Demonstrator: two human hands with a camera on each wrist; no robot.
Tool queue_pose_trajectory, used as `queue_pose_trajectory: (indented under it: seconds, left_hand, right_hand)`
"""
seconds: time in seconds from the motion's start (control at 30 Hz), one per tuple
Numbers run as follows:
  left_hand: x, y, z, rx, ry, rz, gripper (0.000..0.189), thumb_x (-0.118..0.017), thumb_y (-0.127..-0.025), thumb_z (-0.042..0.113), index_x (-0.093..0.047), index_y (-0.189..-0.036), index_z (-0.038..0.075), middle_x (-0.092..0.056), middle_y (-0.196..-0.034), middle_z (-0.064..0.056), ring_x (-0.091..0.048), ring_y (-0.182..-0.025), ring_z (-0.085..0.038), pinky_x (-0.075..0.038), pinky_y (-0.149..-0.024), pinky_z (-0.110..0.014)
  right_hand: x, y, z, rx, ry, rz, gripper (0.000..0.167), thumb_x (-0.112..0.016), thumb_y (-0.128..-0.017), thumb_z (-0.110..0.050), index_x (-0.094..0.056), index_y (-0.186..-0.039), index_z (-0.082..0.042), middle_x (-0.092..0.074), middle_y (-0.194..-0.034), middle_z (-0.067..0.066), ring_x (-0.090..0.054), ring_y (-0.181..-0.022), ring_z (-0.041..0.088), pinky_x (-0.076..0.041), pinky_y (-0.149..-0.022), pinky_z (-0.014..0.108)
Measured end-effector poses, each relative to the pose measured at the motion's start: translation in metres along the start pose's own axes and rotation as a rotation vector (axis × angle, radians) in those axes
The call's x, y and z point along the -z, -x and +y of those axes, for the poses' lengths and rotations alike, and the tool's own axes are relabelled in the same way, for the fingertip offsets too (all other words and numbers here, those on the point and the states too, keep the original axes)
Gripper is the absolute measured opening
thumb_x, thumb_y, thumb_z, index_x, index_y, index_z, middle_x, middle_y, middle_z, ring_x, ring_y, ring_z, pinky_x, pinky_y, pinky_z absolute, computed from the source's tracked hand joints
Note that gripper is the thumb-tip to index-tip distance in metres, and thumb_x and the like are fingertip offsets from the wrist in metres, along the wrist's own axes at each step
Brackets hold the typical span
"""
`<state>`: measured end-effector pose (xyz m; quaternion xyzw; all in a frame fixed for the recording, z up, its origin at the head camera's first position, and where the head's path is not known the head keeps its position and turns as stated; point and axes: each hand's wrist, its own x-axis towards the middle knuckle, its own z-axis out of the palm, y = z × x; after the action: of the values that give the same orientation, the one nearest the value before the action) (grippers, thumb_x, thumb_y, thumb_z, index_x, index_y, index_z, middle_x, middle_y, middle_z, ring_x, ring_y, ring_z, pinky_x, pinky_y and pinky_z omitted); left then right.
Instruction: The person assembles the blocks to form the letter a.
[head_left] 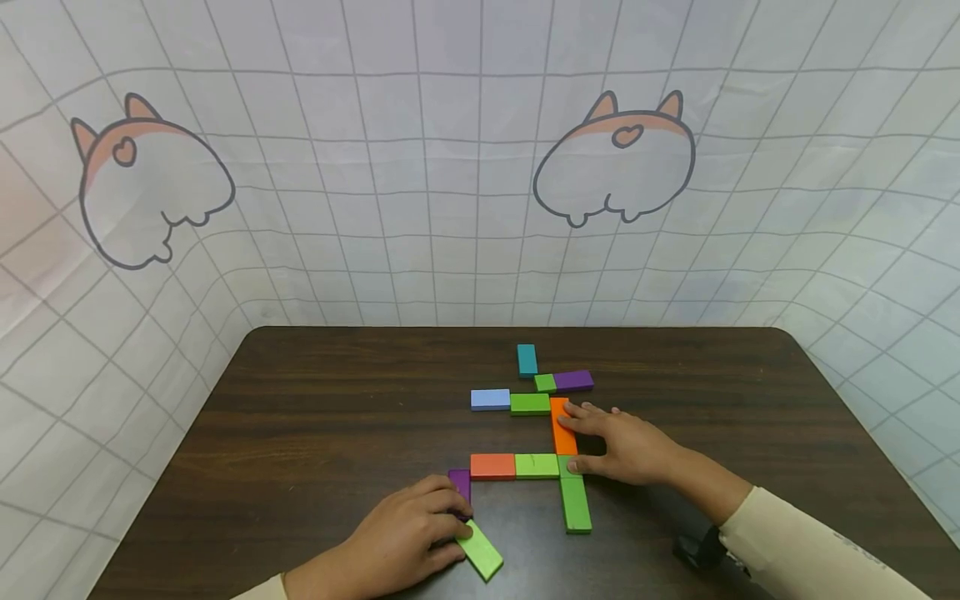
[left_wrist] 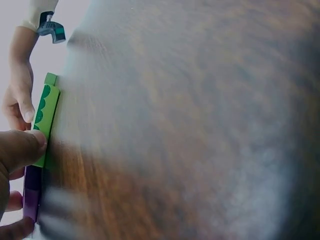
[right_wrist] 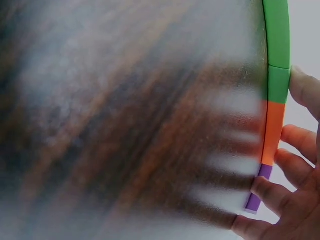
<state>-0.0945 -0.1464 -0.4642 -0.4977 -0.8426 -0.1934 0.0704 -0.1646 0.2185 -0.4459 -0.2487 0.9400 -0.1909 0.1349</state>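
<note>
My left hand (head_left: 401, 533) rests at the lower left of a row of coloured blocks. Its fingers lie over the purple block (head_left: 460, 481), partly covering it. Index finger and thumb touch the upper end of the slanted light green block (head_left: 483, 554); in the left wrist view the thumb lies against this scallop-marked block (left_wrist: 47, 110). My right hand (head_left: 630, 446) has its fingers spread along the right side of the row. Fingertips touch the orange block (head_left: 564, 433), and its thumb is on the short green block (head_left: 567, 461), above a longer green block (head_left: 576, 508).
A red-orange block (head_left: 492, 467) and a light green block (head_left: 536, 466) link the two hands' areas. Farther back lie a pale blue block (head_left: 490, 400), a green block (head_left: 529, 404), another purple block (head_left: 573, 381) and a teal block (head_left: 527, 360). A white grid-patterned curtain (head_left: 480, 275) surrounds the dark table (head_left: 322, 400).
</note>
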Motion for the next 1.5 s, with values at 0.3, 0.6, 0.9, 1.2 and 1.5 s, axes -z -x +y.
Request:
queue_pose_trajectory:
  seconds: [0.3,0.6,0.9,1.2,1.5]
  left_hand:
    - [0.001,0.0,0.001,0.014,0.036,-0.014,0.012,-0.079,-0.092,0.028,-0.081,-0.101,0.02,-0.066,-0.116,0.008,-0.053,-0.116,-0.012,-0.051,-0.095,-0.031]
    - [0.001,-0.001,0.002,0.009,0.049,0.013,0.01,-0.08,-0.091,0.027,-0.081,-0.098,0.02,-0.067,-0.113,0.008,-0.054,-0.114,-0.012,-0.051,-0.095,-0.03]
    - [-0.002,0.0,0.001,0.013,0.068,0.028,0.011,-0.082,-0.089,0.026,-0.081,-0.098,0.02,-0.067,-0.113,0.008,-0.054,-0.115,-0.012,-0.051,-0.094,-0.03]
    - [-0.003,0.0,0.001,0.017,0.065,0.028,0.011,-0.083,-0.089,0.027,-0.081,-0.098,0.02,-0.066,-0.112,0.009,-0.053,-0.113,-0.011,-0.051,-0.093,-0.028]
    - [-0.003,0.001,0.001,0.028,0.073,0.016,0.013,-0.082,-0.09,0.028,-0.081,-0.099,0.02,-0.067,-0.112,0.009,-0.054,-0.111,-0.01,-0.051,-0.091,-0.026]
  right_hand:
    - [0.003,0.001,-0.001,0.007,-0.014,-0.004,0.078,-0.065,-0.093,-0.062,-0.049,-0.154,-0.016,-0.037,-0.162,0.004,-0.034,-0.148,0.032,-0.026,-0.115,0.062]
    - [0.013,-0.005,0.003,-0.005,-0.03,0.116,0.068,-0.068,-0.096,-0.049,-0.053,-0.151,-0.011,-0.052,-0.151,0.01,-0.053,-0.133,0.035,-0.045,-0.103,0.057]
    - [0.037,-0.026,0.019,-0.042,0.073,0.231,0.048,-0.072,-0.098,-0.028,-0.062,-0.137,-0.002,-0.066,-0.13,0.015,-0.063,-0.119,0.035,-0.048,-0.099,0.056]
    - [0.04,-0.049,0.041,-0.064,0.116,0.195,0.046,-0.073,-0.096,-0.025,-0.064,-0.136,-0.004,-0.063,-0.132,0.015,-0.058,-0.123,0.035,-0.045,-0.103,0.055]
    - [0.037,-0.063,0.049,-0.072,0.137,0.159,0.036,-0.075,-0.094,-0.021,-0.07,-0.126,-0.006,-0.067,-0.12,0.011,-0.062,-0.107,0.028,-0.049,-0.099,0.052]
